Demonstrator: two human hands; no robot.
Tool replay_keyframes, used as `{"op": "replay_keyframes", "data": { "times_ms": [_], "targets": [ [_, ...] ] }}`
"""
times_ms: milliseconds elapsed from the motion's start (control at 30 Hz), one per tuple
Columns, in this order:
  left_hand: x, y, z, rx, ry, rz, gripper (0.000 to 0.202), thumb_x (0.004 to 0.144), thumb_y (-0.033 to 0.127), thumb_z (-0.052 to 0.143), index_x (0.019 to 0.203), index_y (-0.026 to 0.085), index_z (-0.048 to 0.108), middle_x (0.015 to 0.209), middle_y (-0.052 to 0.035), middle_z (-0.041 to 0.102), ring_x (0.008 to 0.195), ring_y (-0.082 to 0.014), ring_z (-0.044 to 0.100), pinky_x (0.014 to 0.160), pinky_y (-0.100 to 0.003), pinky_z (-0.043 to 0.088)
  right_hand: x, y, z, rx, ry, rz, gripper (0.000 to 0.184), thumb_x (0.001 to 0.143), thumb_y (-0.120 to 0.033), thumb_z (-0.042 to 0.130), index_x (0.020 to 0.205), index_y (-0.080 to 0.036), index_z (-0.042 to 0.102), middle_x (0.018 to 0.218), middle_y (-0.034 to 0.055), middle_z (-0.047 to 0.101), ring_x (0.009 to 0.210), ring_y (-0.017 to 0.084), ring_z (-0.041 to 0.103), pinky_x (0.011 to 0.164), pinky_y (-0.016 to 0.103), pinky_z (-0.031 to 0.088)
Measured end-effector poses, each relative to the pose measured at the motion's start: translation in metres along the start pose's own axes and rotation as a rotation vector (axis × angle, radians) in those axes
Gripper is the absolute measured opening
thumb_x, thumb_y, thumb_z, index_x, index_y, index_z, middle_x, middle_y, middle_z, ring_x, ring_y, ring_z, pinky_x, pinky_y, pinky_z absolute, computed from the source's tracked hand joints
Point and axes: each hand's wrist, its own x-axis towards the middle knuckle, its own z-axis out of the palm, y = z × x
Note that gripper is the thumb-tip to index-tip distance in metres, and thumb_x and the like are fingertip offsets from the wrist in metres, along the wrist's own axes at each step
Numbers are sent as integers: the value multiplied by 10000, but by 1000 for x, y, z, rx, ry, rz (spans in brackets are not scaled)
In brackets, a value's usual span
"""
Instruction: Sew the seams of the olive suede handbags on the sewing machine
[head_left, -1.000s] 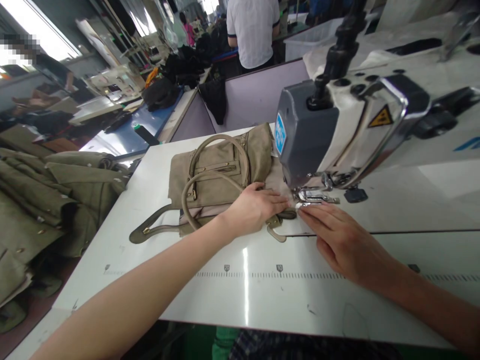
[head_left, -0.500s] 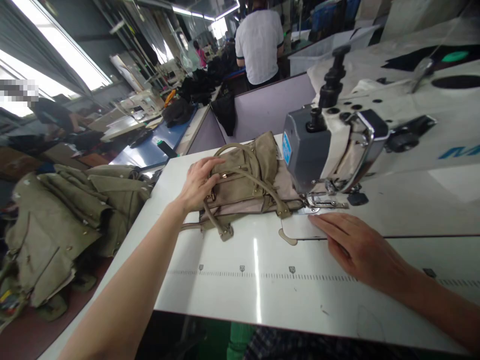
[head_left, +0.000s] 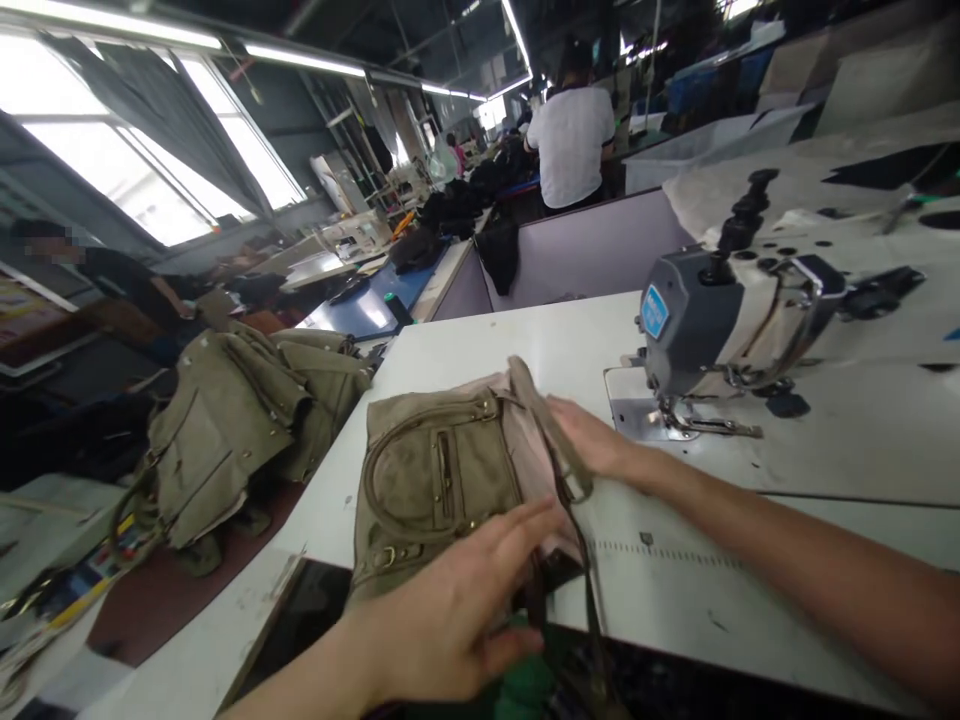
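Pulled clear of the sewing machine since half a second ago, the olive bag has come toward the person and turned, and both hands have shifted with it. From the head camera, the bag lies on the white desk, to the left of the machine and close to the near edge, its front panel facing up. One rounded handle rests looped over that panel, with a small buckle near the lower corner. Pale lining shows along the right side, beside a raised olive band.

The left hand reaches across the bag's near right part, fingers nearly straight and thumb held apart, not closed around anything. The right hand is at the far side of the band; its fingertips seem to be hidden there, so I cannot tell whether it grips the cloth.

More olive bags are heaped to the left, beyond the desk's edge. Farther back, one person in a white shirt faces away, and another in dark clothing is at far left.
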Motion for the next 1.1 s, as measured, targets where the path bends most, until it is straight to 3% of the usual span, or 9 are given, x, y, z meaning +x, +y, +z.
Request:
{"op": "replay_keyframes", "data": {
  "times_ms": [100,200,300,367,533,700,867,967,1100],
  "targets": [
    [29,-37,-10,194,-6,58,640,899,448,543,1443,227,288,1486,-122,335,1382,-246,291,1125,-465,258,3,8,-10,69,77,73,357,937,-209,354,1171,-187,623,991,80,713,931,227,675,823,388,555],
    [60,-73,-2,315,33,55,695,829,608,551,1389,232,387,1374,-144,446,1280,-295,410,1077,-547,245,-36,7,-22,75,188,168,322,918,-202,380,1126,-182,624,981,82,708,893,225,688,772,369,572],
    [87,-85,5,408,19,215,609,770,674,563,1135,188,584,1081,-98,581,1049,-250,524,1004,-443,324,-88,-6,-26,51,251,228,306,898,-192,409,1143,-183,592,993,86,689,883,215,686,709,331,586],
    [98,-85,4,450,-32,348,508,799,649,543,960,173,617,928,-63,590,918,-211,525,890,-351,377,-119,-18,-25,2,277,200,304,901,-186,412,1158,-202,572,1064,87,655,935,207,665,769,334,576],
    [99,-84,1,422,-62,437,453,897,589,431,812,167,573,863,-58,581,844,-187,511,753,-294,388,-161,-47,-16,-95,174,65,348,880,-77,384,1133,-227,570,996,72,650,909,196,640,782,319,563],
    [85,-86,1,416,4,433,497,970,518,245,775,164,534,767,-63,571,721,-182,509,738,-326,396,-138,-64,8,-129,51,-7,491,847,-56,423,1326,-158,445,1109,128,624,979,246,601,875,417,523],
    [64,-84,-11,365,-8,389,481,959,524,274,751,168,523,737,-55,564,715,-176,519,751,-338,389,-105,-63,27,-258,80,90,465,891,-174,500,1344,-96,434,864,119,657,770,267,626,717,430,539],
    [48,-58,-26,139,103,307,487,962,492,322,594,180,385,593,-2,462,585,-128,450,610,-282,345,-87,-52,22,-80,81,139,460,869,-169,505,1326,-115,490,902,128,685,759,271,655,689,402,541],
    [39,-7,-60,-205,270,81,512,943,509,396,566,182,281,541,49,289,496,-79,301,485,-234,241,-39,-29,4,315,151,261,357,887,-246,486,1227,-177,571,869,84,704,747,237,683,648,331,555]
  ]
}}
